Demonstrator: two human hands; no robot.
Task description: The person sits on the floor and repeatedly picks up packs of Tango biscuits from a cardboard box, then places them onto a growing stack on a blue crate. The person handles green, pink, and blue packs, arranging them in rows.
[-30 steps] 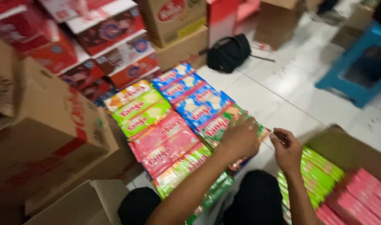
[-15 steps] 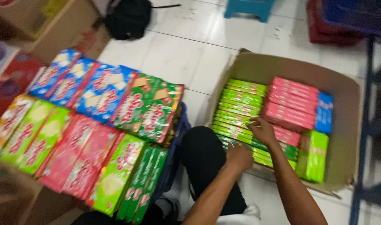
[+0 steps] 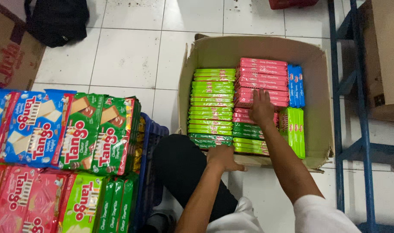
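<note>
An open cardboard box [image 3: 317,82] stands on the white tiled floor, packed with rows of flat wafer packs: light green ones [image 3: 212,97] on the left, pink ones [image 3: 262,74] in the middle, blue ones [image 3: 295,85] and more green ones [image 3: 293,129] on the right. My right hand [image 3: 261,108] lies flat on the pink packs, fingers spread, holding nothing. Over the box's near edge rests my left hand [image 3: 223,157], beside my knee in black trousers [image 3: 179,166]; its fingers curl over the edge.
On the left, large blue, green and pink wafer bags [image 3: 63,129] are stacked on a blue crate [image 3: 151,142]. A black bag [image 3: 57,19] and a brown carton [image 3: 11,58] lie at the top left. A blue metal frame [image 3: 354,112] and another carton [image 3: 384,56] stand on the right.
My view has swung from the stacked bags to the open box. My right hand has moved further into the box onto the pink packs; my left hand has come to the box's near edge.
</note>
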